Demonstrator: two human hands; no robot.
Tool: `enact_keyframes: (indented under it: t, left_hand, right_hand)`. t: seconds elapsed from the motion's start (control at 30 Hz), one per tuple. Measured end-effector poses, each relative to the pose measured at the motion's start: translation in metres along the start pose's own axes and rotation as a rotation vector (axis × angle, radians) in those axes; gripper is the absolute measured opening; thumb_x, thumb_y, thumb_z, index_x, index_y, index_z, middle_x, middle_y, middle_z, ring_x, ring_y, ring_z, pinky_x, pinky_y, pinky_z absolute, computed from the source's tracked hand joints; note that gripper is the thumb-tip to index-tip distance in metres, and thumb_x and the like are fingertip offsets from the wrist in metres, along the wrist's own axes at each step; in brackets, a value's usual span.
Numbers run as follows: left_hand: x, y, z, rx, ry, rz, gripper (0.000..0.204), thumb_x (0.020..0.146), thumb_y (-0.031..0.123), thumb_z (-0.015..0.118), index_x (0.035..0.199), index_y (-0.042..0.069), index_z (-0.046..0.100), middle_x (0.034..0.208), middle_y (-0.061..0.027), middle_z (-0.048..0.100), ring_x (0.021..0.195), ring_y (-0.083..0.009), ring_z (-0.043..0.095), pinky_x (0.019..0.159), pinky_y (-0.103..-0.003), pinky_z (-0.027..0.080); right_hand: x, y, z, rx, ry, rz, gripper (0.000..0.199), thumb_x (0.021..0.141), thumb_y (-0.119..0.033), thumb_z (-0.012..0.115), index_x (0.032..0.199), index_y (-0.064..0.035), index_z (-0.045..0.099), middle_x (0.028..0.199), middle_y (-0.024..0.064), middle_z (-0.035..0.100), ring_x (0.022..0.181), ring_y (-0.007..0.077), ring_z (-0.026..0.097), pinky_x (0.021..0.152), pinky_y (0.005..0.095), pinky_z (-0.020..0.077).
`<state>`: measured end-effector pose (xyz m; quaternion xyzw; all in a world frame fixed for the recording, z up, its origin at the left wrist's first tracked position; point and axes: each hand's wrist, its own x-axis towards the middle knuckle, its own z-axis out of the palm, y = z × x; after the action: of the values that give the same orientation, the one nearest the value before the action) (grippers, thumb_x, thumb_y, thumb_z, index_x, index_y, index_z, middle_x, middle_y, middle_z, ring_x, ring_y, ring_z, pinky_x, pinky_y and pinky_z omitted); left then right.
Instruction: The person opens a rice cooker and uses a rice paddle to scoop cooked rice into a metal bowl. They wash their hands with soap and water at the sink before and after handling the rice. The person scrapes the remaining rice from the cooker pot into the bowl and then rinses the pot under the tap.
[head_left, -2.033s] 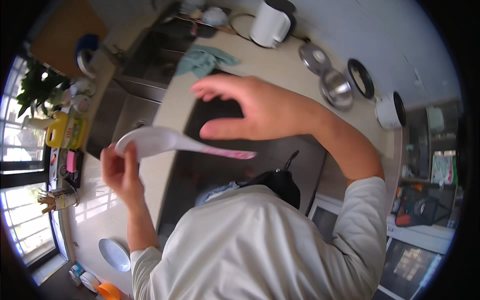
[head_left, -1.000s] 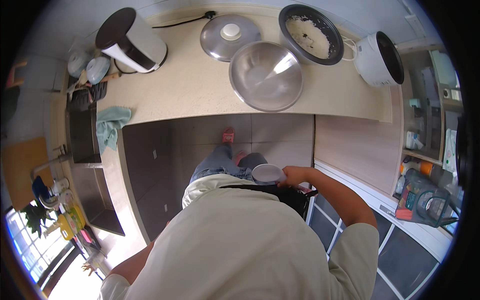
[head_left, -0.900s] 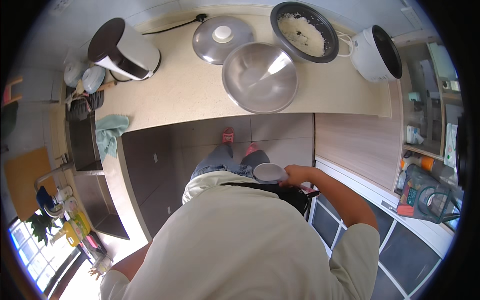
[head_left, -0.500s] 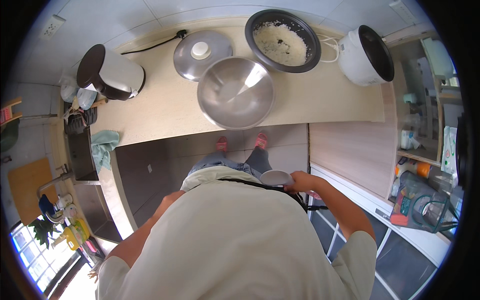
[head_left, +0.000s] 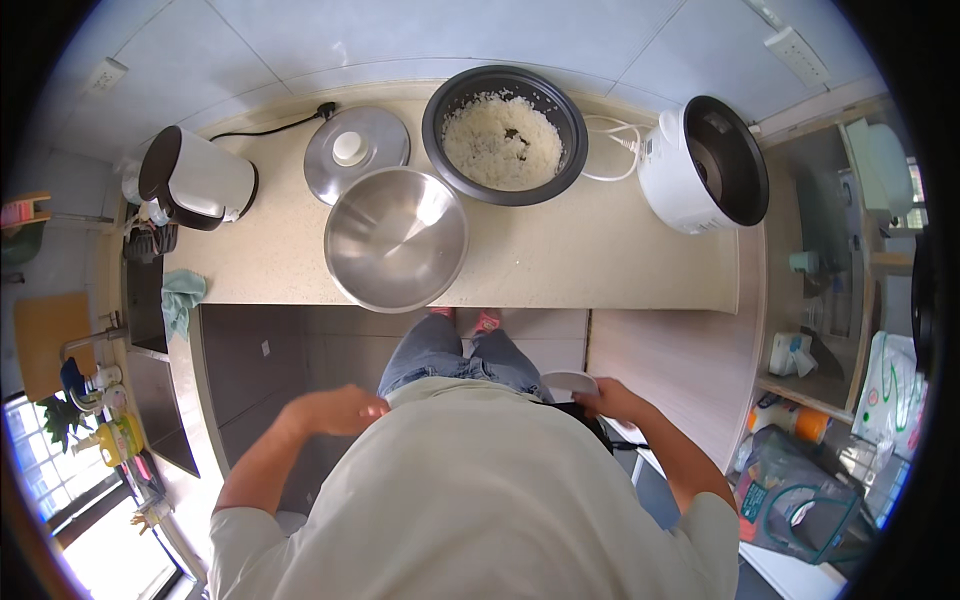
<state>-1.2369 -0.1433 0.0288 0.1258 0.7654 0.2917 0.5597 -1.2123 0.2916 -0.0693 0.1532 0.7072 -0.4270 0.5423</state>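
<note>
My right hand [head_left: 608, 400], at my right hip, is closed on a pale oval utensil [head_left: 572, 382], paddle-like or a shallow dish; its exact kind is not plain. My left hand [head_left: 345, 410] hangs in front of my left side, holding nothing visible, fingers loosely extended. On the counter ahead, a steel bowl [head_left: 396, 240] sits at the front edge, not touched by either hand. Beyond it to the right is a dark inner pot [head_left: 575, 150] with cooked white rice [head_left: 503, 142]. A steel lid [head_left: 375, 120] with a white knob lies behind the bowl.
A white rice cooker body [head_left: 670, 180] with its dark cavity showing stands at the counter's right, its white cord [head_left: 610, 178] beside it. A white and brown kettle [head_left: 210, 175] stands at the left. A green cloth [head_left: 182, 297] hangs over the left corner. Shelves flank the right side.
My left hand has come away from my waist, outward and forward. The right hand still holds the pale utensil low by my hip. The view has shifted, so the counter things sit lower and further left.
</note>
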Motion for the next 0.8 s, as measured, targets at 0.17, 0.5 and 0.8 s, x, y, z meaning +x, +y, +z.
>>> enact_keyframes:
  t: [0.17, 0.5, 0.8]
  left_hand:
    - [0.057, 0.013, -0.103, -0.422, 0.841, 0.275, 0.01, 0.088, 0.006, 0.048, 0.087, 0.0, 0.055, 0.075, -0.0024, 0.057, 0.07, -0.0088, 0.054, 0.066, -0.023, 0.045]
    - [0.248, 0.026, -0.279, -0.074, 1.225, 0.266, 0.043, 0.082, 0.023, 0.057, 0.119, 0.004, 0.048, 0.097, -0.0225, 0.059, 0.088, -0.0336, 0.059, 0.076, -0.038, 0.046]
    - [0.21, 0.069, -0.246, 0.004, 0.626, -0.025, 0.041, 0.073, 0.033, 0.066, 0.094, -0.001, 0.055, 0.072, -0.0167, 0.062, 0.054, -0.0245, 0.062, 0.056, -0.033, 0.048]
  right_hand:
    - [-0.004, -0.088, -0.038, -0.27, 0.451, -0.392, 0.024, 0.087, -0.014, 0.048, 0.108, -0.0034, 0.047, 0.065, 0.0109, 0.059, 0.054, 0.0177, 0.057, 0.053, 0.0317, 0.0456]
    - [-0.024, -0.186, -0.069, 0.142, 0.48, -0.528, 0.037, 0.09, -0.01, 0.044, 0.126, -0.0018, 0.037, 0.078, 0.0067, 0.055, 0.052, 0.0065, 0.043, 0.047, 0.0193, 0.036]
    - [-0.015, -0.197, -0.086, 0.139, 0.488, -0.608, 0.05, 0.087, -0.004, 0.048, 0.134, -0.0131, 0.032, 0.075, 0.0049, 0.052, 0.055, 0.0065, 0.043, 0.05, 0.0204, 0.0358]
